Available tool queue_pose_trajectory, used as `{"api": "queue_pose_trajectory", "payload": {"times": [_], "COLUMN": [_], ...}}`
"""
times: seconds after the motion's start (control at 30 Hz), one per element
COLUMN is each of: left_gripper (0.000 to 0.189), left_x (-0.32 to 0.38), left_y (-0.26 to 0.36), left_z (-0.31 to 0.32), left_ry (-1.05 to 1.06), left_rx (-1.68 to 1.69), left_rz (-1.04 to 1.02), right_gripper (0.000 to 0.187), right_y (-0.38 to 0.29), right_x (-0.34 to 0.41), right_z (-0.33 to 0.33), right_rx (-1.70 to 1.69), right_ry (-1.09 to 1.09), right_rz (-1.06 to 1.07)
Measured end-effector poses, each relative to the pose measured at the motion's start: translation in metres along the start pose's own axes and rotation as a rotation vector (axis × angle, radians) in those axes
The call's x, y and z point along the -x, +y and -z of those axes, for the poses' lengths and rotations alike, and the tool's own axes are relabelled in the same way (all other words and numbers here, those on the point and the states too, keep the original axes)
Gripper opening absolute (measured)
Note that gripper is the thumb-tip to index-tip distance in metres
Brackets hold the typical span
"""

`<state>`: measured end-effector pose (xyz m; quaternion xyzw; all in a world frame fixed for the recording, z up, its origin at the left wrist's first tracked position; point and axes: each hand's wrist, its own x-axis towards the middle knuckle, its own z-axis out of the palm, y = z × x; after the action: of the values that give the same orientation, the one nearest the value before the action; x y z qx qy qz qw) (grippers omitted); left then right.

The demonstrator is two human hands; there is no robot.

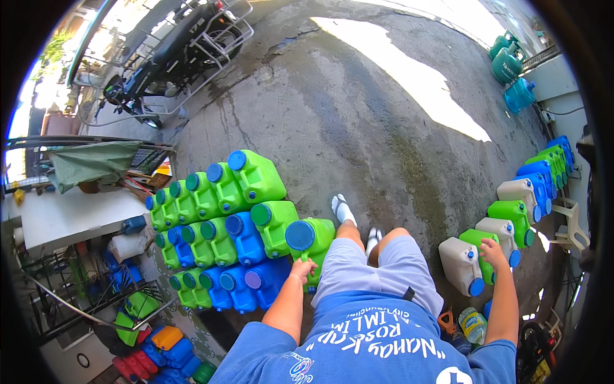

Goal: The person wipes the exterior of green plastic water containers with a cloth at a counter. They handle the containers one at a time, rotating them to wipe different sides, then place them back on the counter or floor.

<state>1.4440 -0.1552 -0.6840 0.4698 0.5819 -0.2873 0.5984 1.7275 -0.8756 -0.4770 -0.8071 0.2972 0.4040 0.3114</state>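
Observation:
My left hand (303, 270) grips the handle of a green plastic jerry can (322, 237) with a large blue cap, at the near right end of rows of green and blue jerry cans (261, 175) on the ground. Out to the right, my right hand (491, 252) is raised with bent fingers, above or beside another green jerry can (475, 236); whether it touches anything cannot be told. Beside that can stands a whitish jerry can (455, 261) with a blue cap, in a line of green, blue and whitish cans along the right.
A motorcycle (163, 62) stands at the upper left on the concrete ground (307, 115). Green gas cylinders (507, 62) and a blue water jug (519, 95) are at the upper right. At the left are a white table (72, 218), metal racks and more containers. A plastic chair (571, 224) stands far right.

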Motion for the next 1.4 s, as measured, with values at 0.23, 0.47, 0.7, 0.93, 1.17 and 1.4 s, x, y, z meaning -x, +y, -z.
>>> {"api": "queue_pose_trajectory", "payload": {"times": [0.23,0.47,0.7,0.93,1.17,1.4], "left_gripper": [0.035,0.037,0.038,0.058,0.07,0.06], "left_x": [-0.12,-0.253,-0.338,-0.339,-0.214,0.022], "left_y": [0.153,0.252,0.31,0.351,0.234,-0.052], "left_z": [0.002,0.019,0.04,0.057,0.031,-0.035], "left_ry": [0.012,0.084,0.174,0.278,0.404,0.254], "left_rx": [0.104,0.211,0.192,-0.364,-0.7,-0.281], "left_rz": [-0.174,-0.329,-0.332,-0.442,-0.74,-0.146], "right_gripper": [0.054,0.048,0.046,0.046,0.043,0.041], "right_y": [-0.059,-0.03,-0.002,-0.047,-0.204,-0.361], "right_x": [-0.033,-0.061,-0.048,-0.081,-0.087,-0.036], "right_z": [-0.009,0.009,0.007,-0.071,-0.18,-0.255], "right_rx": [0.082,0.22,0.231,0.287,0.334,0.461], "right_ry": [-0.165,-0.037,-0.049,-0.177,-0.272,-0.557], "right_rz": [-0.09,-0.031,-0.261,-0.129,0.343,0.791]}}
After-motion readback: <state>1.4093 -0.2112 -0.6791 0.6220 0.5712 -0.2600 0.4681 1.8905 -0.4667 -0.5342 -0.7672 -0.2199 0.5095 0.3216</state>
